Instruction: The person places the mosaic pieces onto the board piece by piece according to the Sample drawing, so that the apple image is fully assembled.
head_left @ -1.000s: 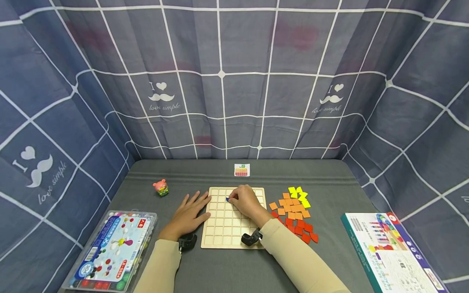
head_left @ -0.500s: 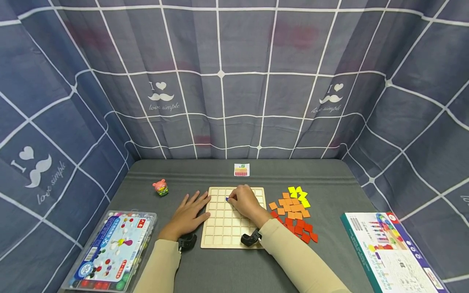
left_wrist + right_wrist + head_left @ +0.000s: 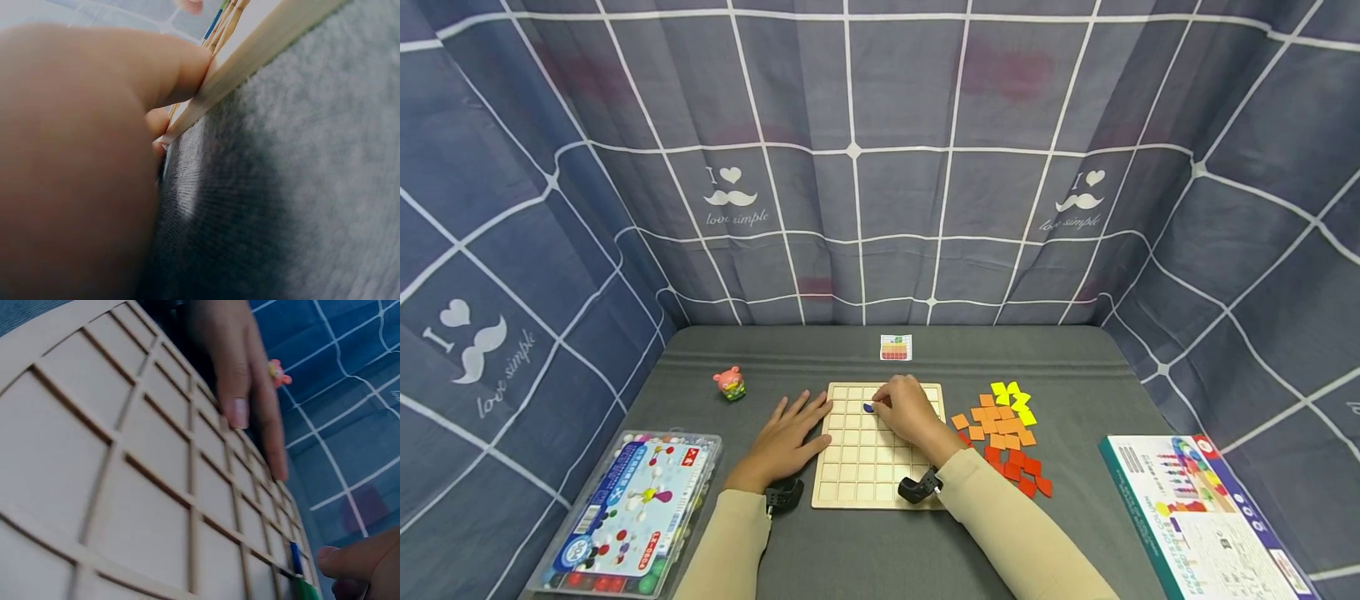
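A pale wooden grid board (image 3: 847,472) lies flat in the middle of the table. My left hand (image 3: 784,442) rests at its left edge with fingers spread; in the left wrist view the fingers (image 3: 181,69) touch the board's side (image 3: 250,59). A small dark blue piece (image 3: 868,407) sits in a cell near the top of the board. My right hand (image 3: 910,410) is just right of it, fingers bent over the board. In the right wrist view the thumb (image 3: 340,558) stands apart from the blue piece (image 3: 295,557), and a green piece (image 3: 306,589) shows beside it.
Yellow (image 3: 1021,400), orange (image 3: 1003,423) and red tiles (image 3: 1017,468) lie right of the board. A picture card (image 3: 896,347) lies behind it. A pink figurine (image 3: 730,383) and a clear case of balls (image 3: 632,508) are at left, a white box (image 3: 1202,517) at right.
My right hand has drawn slightly back to the right, letting go of the blue piece, which now shows more fully on the board. My left hand has stayed in place.
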`<state>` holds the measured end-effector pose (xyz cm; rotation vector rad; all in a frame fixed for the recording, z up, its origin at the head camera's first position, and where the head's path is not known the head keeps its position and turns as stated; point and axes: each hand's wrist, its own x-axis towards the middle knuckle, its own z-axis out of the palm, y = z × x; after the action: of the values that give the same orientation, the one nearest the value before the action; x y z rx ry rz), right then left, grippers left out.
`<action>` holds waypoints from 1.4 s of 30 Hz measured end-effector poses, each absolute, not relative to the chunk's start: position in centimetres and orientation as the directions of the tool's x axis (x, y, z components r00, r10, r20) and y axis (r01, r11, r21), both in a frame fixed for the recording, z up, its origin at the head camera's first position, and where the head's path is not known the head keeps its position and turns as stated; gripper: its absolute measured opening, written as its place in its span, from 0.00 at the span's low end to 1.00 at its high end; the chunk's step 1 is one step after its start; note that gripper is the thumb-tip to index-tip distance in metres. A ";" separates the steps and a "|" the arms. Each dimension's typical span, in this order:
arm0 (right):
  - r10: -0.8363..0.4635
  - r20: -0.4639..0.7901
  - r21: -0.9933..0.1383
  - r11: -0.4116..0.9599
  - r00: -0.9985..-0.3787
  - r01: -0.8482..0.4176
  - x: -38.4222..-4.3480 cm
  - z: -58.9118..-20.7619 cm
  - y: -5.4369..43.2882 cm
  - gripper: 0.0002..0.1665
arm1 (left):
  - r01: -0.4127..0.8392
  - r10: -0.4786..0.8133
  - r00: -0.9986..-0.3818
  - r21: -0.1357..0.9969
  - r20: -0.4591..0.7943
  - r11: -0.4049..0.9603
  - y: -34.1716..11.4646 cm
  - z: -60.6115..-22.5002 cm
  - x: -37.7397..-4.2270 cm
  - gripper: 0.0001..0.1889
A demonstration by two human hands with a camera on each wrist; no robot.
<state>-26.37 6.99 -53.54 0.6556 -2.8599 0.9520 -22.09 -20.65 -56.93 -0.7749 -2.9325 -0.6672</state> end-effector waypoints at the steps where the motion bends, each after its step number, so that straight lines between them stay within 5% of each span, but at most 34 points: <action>1: -0.376 0.195 -0.568 0.710 -0.906 -0.417 -26.4 -53.3 7.3 0.06 | 0.480 0.462 -0.874 0.403 0.149 0.779 -20.6 -56.9 -22.1 0.36; 21: -0.319 0.197 -0.635 0.679 -0.927 -0.369 -26.2 -53.0 11.1 0.07 | 0.497 0.471 -0.866 0.393 0.168 0.774 -20.6 -56.7 -21.9 0.35; 42: -0.259 0.203 -0.608 0.722 -0.944 -0.329 -27.3 -53.1 21.6 0.13 | 0.498 0.474 -0.865 0.395 0.165 0.772 -20.7 -57.0 -22.1 0.35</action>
<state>-27.30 21.64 -53.12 0.4826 -2.8191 1.0255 -22.14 -20.67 -57.01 -0.7975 -2.9046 -0.6709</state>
